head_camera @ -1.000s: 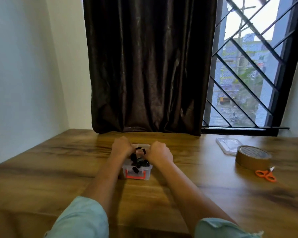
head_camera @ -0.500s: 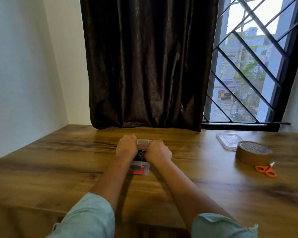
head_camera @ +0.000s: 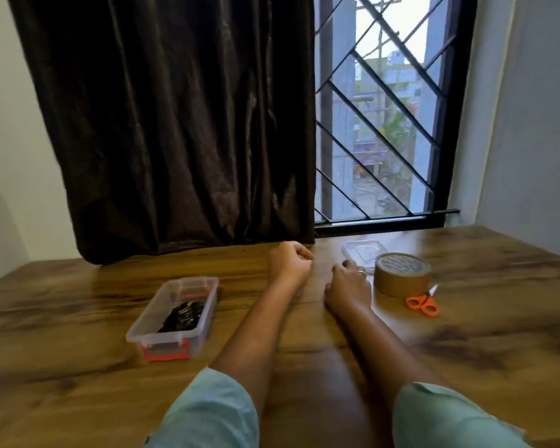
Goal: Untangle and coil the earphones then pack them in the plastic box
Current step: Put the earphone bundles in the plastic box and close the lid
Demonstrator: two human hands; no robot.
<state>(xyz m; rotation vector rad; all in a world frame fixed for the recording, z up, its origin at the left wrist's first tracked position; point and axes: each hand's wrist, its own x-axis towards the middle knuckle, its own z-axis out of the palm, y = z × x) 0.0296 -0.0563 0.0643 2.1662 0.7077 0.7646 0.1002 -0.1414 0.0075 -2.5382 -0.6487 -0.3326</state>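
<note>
Lying in a black bundle, the earphones (head_camera: 183, 316) sit inside the plastic box (head_camera: 208, 313), towards its middle and its right wall. The box is clear, long and uncovered, with an orange-red latch (head_camera: 165, 351) at its near end and another at its far end. It stands on the wooden counter (head_camera: 62, 321), its long axis running from 7 o'clock to 1 o'clock, at about 8 o'clock from both hands and apart from them.

The left hand (head_camera: 290, 263) is raised at the counter's far side, its fingers curled into a fist with nothing in them. The right hand (head_camera: 348, 289) lies at 4 o'clock from it, palm down, with bent fingers (head_camera: 349, 265) that reach the near left edge of the clear lid (head_camera: 362, 252). Whether they grip the lid or only come beside it cannot be told.

The lid lies flat at 1 o'clock from the right hand. A roll of brown tape (head_camera: 401, 274) stands just in front of it, hiding its near right corner. Small orange scissors (head_camera: 422, 305) lie at 5 o'clock from the roll, just beside it. Pale green sleeves (head_camera: 214, 412) cover the upper arms. A dark curtain (head_camera: 175, 124) hangs at 12 o'clock, and a barred window (head_camera: 385, 124) shows to its right.
</note>
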